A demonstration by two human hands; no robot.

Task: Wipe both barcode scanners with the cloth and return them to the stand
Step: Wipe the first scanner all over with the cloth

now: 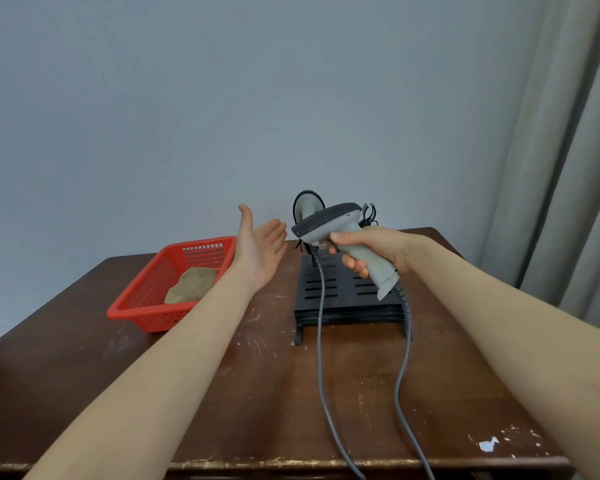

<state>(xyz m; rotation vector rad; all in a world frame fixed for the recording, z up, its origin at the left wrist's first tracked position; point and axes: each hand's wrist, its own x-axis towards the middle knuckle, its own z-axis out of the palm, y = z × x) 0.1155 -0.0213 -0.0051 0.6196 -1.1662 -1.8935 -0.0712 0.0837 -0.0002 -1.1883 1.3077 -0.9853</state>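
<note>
My right hand (374, 249) grips the handle of a grey barcode scanner (340, 226) and holds it in the air above the black stand (347, 299). A second scanner (307, 206) sits upright at the back of the stand, partly hidden behind the held one. My left hand (260, 247) is raised just left of the held scanner's head, palm up, fingers straight, holding nothing. A crumpled tan cloth (193, 284) lies inside the red basket (142, 313) on the left.
Two grey cables (321, 358) run from the scanners over the worn brown table (257, 393) and drop past its front edge. A grey curtain (568, 168) hangs at the right. A plain wall stands behind the table.
</note>
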